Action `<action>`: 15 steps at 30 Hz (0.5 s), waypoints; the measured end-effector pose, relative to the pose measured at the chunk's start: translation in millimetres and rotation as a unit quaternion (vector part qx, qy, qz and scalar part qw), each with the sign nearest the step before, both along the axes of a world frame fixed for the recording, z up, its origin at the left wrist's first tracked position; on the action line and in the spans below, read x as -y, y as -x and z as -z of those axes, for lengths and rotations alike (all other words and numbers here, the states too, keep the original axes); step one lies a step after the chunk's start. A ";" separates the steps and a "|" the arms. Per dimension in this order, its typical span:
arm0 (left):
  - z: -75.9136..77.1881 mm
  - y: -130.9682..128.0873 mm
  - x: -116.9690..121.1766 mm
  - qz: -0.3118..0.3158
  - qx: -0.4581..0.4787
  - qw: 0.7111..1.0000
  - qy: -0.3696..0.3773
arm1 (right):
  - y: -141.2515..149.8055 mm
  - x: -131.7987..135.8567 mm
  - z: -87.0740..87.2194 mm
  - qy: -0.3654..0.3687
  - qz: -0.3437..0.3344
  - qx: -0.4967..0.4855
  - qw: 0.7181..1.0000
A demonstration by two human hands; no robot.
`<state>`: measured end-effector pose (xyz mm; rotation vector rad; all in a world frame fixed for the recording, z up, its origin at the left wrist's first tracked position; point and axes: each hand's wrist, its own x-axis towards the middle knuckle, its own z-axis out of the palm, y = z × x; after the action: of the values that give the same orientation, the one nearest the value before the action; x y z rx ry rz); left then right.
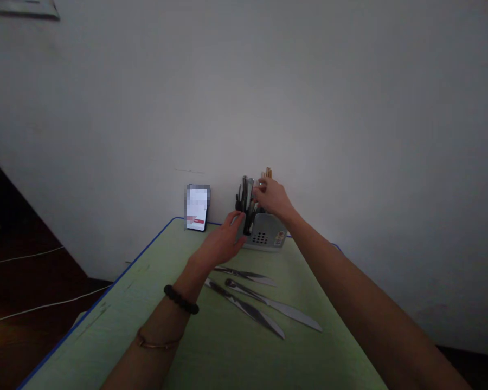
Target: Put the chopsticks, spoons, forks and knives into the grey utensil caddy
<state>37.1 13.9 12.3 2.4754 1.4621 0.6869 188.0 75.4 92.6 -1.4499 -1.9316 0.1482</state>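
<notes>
A grey utensil holder (270,227) with a hole pattern stands near the wall end of the table, full of upright utensils (244,189) with dark and metal handles. My left hand (224,238) grips the holder's left side, fingers at the rim and thumb at the front. Over the holder's top, my right hand (273,196) has its fingers bent and pinched together among the handles; what lies between them is hard to make out. Three table knives lie on the tabletop in front: an upper knife (248,275), a middle knife (276,306) and a lower knife (248,310), with their blades towards the right.
A lit phone (197,208) leans against the wall, left of the holder. Light-coloured sticks (268,172) rise at the holder's back. The pale green table (146,276) has a blue edge and meets the wall (350,108). White cables (65,299) run at the left.
</notes>
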 end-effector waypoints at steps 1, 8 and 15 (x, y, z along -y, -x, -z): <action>0.2 0.1 0.0 0.001 0.001 1.000 -0.002 | -3.7 10.2 0.7 -0.002 0.005 -0.015 1.000; 4.9 2.1 -2.2 0.023 0.011 1.000 -0.014 | -42.2 80.4 35.0 0.024 -0.021 -0.153 0.988; 5.8 8.5 -4.4 0.012 -0.015 0.999 0.027 | -71.2 98.4 57.0 0.173 -0.112 -0.013 0.978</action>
<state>28.6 18.2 6.5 2.4687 1.4391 0.5996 259.3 -23.0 35.7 -1.4287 -2.1193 0.6315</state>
